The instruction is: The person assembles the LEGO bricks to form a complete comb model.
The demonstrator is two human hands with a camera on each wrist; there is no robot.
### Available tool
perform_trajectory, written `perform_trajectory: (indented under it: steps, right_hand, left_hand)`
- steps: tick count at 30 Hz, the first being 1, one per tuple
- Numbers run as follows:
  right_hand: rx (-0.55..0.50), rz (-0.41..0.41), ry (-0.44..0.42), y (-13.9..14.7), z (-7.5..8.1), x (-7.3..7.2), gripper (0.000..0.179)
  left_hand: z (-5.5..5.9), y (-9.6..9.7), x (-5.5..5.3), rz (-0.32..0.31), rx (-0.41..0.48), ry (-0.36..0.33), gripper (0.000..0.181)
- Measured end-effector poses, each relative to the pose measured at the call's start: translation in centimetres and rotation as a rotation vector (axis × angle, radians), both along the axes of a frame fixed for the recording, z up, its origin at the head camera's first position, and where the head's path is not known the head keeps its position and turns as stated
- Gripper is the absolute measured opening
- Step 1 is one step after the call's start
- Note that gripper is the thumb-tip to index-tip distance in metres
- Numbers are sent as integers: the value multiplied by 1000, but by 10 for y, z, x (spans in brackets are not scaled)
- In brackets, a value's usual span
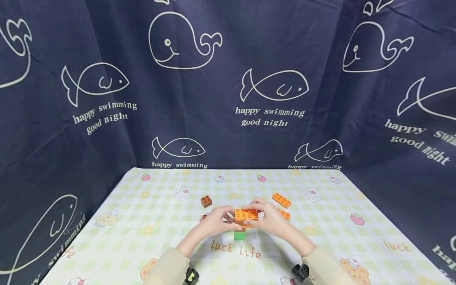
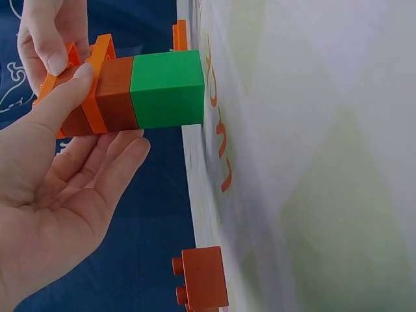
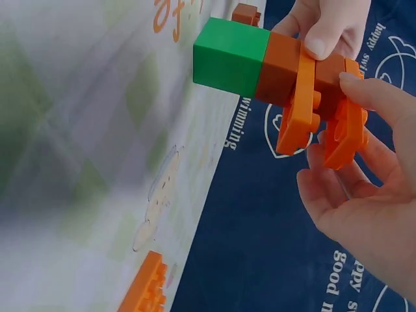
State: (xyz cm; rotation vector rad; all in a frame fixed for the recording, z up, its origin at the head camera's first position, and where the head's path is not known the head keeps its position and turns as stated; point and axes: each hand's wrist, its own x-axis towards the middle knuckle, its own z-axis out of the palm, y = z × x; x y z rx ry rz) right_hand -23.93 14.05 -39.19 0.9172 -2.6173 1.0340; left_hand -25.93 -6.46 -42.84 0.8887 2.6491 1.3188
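Note:
A stack of toy building bricks stands upright between the two hands. From the bottom up come a green brick (image 2: 168, 90), a brown brick (image 2: 117, 94), a flat orange brick (image 3: 300, 107), a second brown brick (image 3: 330, 83) and a top orange brick (image 1: 246, 214). My left hand (image 1: 216, 221) grips the stack from the left, its thumb against the upper part near the lower orange brick. From the right, my right hand (image 1: 268, 218) pinches the top orange brick, thumb on its near side and fingers beyond. Both orange bricks stick out to the right past the brown ones.
A loose brown brick (image 1: 206, 201) lies behind the left hand. Two flat orange bricks lie behind the right hand, the farther orange brick (image 1: 281, 200) in plain sight and the nearer orange brick (image 1: 285, 214) partly covered. A patterned cloth (image 1: 142, 225) covers the table; dark curtains (image 1: 228, 99) surround it.

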Motion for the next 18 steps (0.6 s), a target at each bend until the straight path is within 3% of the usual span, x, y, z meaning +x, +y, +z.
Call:
perform_trajectory:
  steps: [4,9,18]
  right_hand:
    - [-21,-32,-41,-2,-2,0,36]
    - [-67,-72,-165,-2,-8,-2,37]
    - [-225,-26,-378,-1,-15,-5,41]
  left_hand:
    - [0,0,0,-1,2,-2,31]
    - [0,0,0,-4,5,8,30]
    - [1,-1,0,3,-5,-6,30]
